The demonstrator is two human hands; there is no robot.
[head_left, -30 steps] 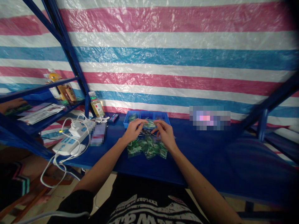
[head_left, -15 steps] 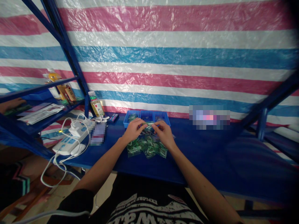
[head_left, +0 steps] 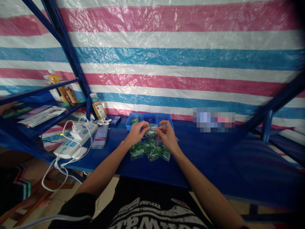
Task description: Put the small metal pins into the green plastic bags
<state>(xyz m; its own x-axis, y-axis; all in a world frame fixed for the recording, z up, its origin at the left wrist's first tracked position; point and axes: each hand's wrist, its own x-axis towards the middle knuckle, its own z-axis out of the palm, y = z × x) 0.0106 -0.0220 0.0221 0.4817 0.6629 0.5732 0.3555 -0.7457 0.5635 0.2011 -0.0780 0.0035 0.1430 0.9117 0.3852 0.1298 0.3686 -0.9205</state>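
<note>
Between my hands is a small clear plastic bag with something green and pale in it; its contents are too small to name. My left hand pinches the bag's left side between thumb and fingers. At its right side, my right hand has thumb and forefinger pinched on the bag's edge, with the other fingers curled. Below the hands lies a pile of small clear bags with green contents. Just beyond stands a blue three-part tray, its left compartment holding green pieces. Thin dark pieces under the hands are partly hidden.
A white power strip with tangled cables lies left on the blue table. Behind it stand a bottle and a small dark box. Blue metal posts frame both sides. Two blurred-out patches lie on the table.
My right hand's fingers have lifted and curled slightly, and the bag between my hands has shifted a little. At the far left, another person's hand has drawn back from the neighbouring shelf.
</note>
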